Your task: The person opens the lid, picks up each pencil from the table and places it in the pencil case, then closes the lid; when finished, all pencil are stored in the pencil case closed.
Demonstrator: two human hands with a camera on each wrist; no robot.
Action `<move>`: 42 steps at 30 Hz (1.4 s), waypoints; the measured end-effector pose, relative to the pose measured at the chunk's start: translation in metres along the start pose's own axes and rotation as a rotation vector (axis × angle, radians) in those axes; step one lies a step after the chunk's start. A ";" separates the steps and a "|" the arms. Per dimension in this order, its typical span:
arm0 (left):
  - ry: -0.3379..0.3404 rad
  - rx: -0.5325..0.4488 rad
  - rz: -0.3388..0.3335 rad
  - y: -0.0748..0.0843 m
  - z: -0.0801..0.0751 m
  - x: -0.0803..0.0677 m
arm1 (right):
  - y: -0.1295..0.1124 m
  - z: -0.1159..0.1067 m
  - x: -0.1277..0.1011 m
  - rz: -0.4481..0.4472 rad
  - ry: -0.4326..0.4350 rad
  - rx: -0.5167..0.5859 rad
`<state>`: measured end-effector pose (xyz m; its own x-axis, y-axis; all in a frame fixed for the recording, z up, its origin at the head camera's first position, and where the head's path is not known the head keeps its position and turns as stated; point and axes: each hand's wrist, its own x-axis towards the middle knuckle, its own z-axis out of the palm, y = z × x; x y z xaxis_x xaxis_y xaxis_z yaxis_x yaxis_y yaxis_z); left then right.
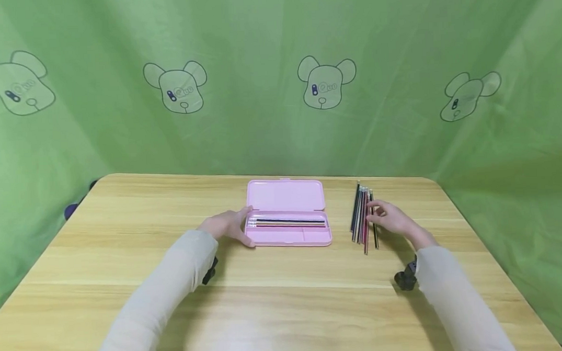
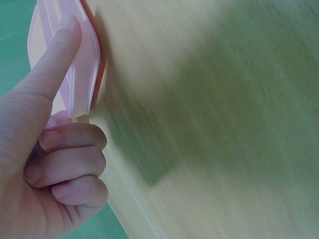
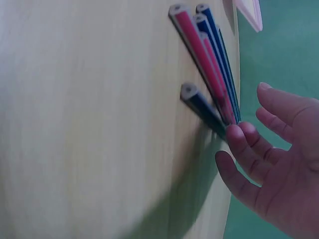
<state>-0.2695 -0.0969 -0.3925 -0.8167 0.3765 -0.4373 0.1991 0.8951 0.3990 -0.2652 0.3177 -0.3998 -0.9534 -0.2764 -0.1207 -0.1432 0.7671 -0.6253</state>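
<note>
- The left hand (image 1: pixel 228 226) rests against the left end of the open pink pencil case (image 1: pixel 288 217); in the left wrist view its index finger (image 2: pixel 59 55) lies straight along the case's edge while the other fingers are curled under and hold nothing. Its grip is not closed round the case.
- Just right of that hand, the case's tray already holds a few pencils (image 1: pixel 288 222) lying lengthwise, with its lid folded back flat. Judging by this, the filling is partly done.
- Further right, apart from the case, a loose bunch of coloured pencils (image 1: pixel 364 219) lies on the bench (image 1: pixel 124 245). These seem to be what is left to go in.
- The right hand (image 1: pixel 392 219) is at the bunch's right side, grip wide, fingertips (image 3: pixel 237 134) touching the pencil ends without closing on any.
- The bench is pale wood-grain with rounded corners; a green curtain (image 1: pixel 269 118) printed with bear heads surrounds it.
</note>
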 end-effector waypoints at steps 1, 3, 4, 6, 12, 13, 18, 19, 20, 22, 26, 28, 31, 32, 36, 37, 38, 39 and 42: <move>-0.002 -0.002 0.000 0.000 0.000 0.000 | 0.002 -0.001 -0.001 0.009 -0.007 0.009; -0.007 -0.009 0.000 0.000 0.001 0.001 | 0.007 -0.002 -0.002 0.029 -0.020 0.030; -0.008 -0.010 -0.001 0.000 0.002 0.001 | 0.009 -0.002 -0.002 0.037 -0.027 0.035; -0.012 -0.015 -0.004 -0.001 0.003 0.002 | 0.016 -0.002 -0.002 0.057 -0.034 0.030; -0.012 -0.014 0.000 -0.001 0.003 0.001 | 0.019 0.001 -0.002 0.111 -0.003 -0.038; -0.012 -0.014 0.001 0.000 0.003 0.000 | 0.017 0.002 -0.003 0.120 0.004 -0.049; -0.011 -0.007 0.006 0.001 0.002 -0.001 | 0.011 0.003 -0.003 0.170 0.012 -0.067; -0.011 -0.009 0.006 0.001 0.002 0.000 | 0.010 0.003 -0.003 0.186 0.007 -0.063; -0.010 -0.011 0.006 0.001 0.002 0.000 | 0.010 0.003 -0.002 0.200 0.003 -0.061; -0.009 -0.012 0.006 0.001 0.002 0.000 | 0.008 0.003 -0.001 0.229 -0.004 -0.066; -0.006 -0.010 0.006 0.001 0.002 0.001 | 0.005 0.005 0.002 0.266 -0.001 -0.076; -0.006 -0.007 0.006 0.001 0.003 0.001 | 0.004 0.005 0.002 0.277 0.004 -0.080; -0.009 -0.004 0.002 0.000 0.003 0.001 | 0.003 0.006 0.003 0.298 0.007 -0.070; -0.010 -0.004 0.000 0.000 0.003 0.001 | 0.003 0.006 0.003 0.301 0.007 -0.070; -0.011 -0.001 -0.009 0.000 0.003 0.001 | 0.004 0.005 0.002 0.317 0.008 -0.044; -0.010 0.002 -0.011 0.001 0.002 0.001 | 0.004 0.004 0.002 0.321 0.011 -0.035; -0.008 0.005 -0.010 0.001 0.002 0.001 | 0.005 0.004 0.002 0.320 0.015 -0.030; -0.007 0.008 -0.010 0.001 0.002 0.001 | 0.004 0.003 0.002 0.321 0.021 -0.025; -0.010 0.015 -0.010 0.001 0.001 0.000 | 0.002 0.002 0.003 0.299 0.043 -0.014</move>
<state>-0.2688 -0.0959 -0.3934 -0.8134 0.3699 -0.4490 0.1992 0.9023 0.3823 -0.2677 0.3174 -0.4025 -0.9642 -0.0123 -0.2648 0.1424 0.8186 -0.5564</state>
